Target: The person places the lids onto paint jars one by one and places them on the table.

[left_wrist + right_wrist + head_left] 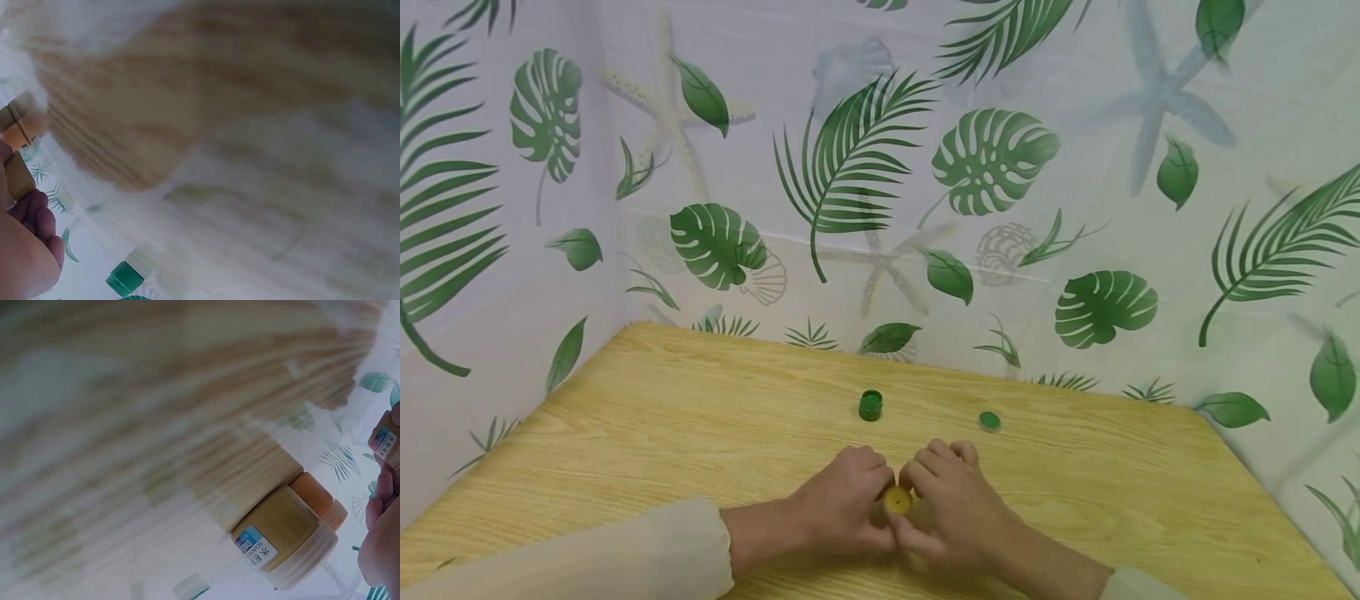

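Observation:
Close to the table's front edge, my left hand [850, 504] and my right hand [951, 504] meet around a small yellow paint jar [898, 500]. Fingers and thumbs of both hands curl at its sides, and its round yellow top faces up. In the left wrist view, part of the jar [19, 178] shows in the left fingers. The right wrist view has a labelled jar [384, 444] in the right fingers [382, 490], at the right edge. Beyond the hands stands an open green paint jar [871, 405]. Its round green lid [989, 422] lies to the right.
The wood-grain table [715, 400] meets a leaf-printed curtain [880, 167] at the back and left. Larger in the right wrist view are an ochre jar [281, 531] with a label and an orange one [312, 492]. Both wrist views are largely blurred.

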The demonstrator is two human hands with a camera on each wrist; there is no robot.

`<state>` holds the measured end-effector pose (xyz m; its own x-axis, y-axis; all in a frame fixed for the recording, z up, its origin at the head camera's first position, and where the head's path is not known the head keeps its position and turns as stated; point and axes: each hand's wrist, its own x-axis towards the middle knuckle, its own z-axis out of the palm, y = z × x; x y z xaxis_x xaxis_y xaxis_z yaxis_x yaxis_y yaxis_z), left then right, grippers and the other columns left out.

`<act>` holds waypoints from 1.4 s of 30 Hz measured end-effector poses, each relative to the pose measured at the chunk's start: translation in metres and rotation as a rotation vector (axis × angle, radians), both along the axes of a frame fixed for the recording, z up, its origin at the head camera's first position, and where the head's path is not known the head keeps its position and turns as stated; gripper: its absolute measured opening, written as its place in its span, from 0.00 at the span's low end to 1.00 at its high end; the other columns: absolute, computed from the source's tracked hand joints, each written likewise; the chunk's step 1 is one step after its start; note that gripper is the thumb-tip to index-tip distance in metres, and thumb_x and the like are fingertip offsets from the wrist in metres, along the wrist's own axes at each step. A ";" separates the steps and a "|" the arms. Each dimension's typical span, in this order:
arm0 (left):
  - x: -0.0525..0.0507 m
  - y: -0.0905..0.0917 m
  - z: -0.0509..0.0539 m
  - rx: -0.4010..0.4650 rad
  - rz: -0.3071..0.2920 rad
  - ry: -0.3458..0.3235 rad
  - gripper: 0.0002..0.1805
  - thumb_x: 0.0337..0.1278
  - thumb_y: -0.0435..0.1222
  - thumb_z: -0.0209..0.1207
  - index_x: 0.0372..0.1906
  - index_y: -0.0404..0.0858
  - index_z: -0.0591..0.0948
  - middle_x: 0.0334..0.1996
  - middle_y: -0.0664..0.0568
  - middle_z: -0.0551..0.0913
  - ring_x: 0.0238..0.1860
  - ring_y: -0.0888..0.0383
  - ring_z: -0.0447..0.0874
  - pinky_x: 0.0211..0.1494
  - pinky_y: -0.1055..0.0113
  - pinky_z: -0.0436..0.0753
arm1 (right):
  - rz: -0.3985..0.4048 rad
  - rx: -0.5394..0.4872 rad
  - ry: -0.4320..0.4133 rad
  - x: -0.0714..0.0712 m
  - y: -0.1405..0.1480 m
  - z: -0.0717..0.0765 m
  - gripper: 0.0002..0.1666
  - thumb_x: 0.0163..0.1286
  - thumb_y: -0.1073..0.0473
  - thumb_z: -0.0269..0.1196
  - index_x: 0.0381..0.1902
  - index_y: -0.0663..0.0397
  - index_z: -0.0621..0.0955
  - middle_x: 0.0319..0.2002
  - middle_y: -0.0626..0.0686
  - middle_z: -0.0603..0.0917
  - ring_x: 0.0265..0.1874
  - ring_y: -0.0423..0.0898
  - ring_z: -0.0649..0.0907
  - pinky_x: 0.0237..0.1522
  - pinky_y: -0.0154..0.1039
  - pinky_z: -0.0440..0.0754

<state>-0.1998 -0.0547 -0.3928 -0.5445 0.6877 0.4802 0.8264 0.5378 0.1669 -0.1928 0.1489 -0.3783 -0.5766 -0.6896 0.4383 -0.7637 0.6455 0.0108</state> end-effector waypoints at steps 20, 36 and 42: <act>-0.001 0.002 0.005 -0.038 -0.010 -0.261 0.10 0.42 0.40 0.70 0.26 0.43 0.79 0.19 0.65 0.65 0.25 0.70 0.60 0.32 0.80 0.63 | 0.060 0.013 0.190 -0.004 -0.003 -0.004 0.13 0.58 0.45 0.64 0.25 0.44 0.74 0.25 0.40 0.72 0.29 0.38 0.68 0.43 0.42 0.64; -0.002 -0.001 0.006 -0.210 0.086 -0.168 0.13 0.46 0.48 0.68 0.28 0.42 0.82 0.22 0.63 0.72 0.27 0.68 0.64 0.37 0.76 0.67 | -0.090 0.130 0.046 -0.003 0.001 -0.001 0.16 0.62 0.40 0.65 0.27 0.42 0.77 0.27 0.39 0.74 0.31 0.38 0.68 0.46 0.42 0.63; -0.005 -0.006 0.008 -0.214 0.091 -0.190 0.14 0.47 0.46 0.66 0.31 0.40 0.82 0.24 0.62 0.71 0.29 0.66 0.64 0.37 0.73 0.66 | -0.100 0.131 0.011 -0.004 0.006 0.000 0.17 0.60 0.40 0.65 0.24 0.41 0.74 0.23 0.37 0.68 0.28 0.37 0.65 0.43 0.41 0.60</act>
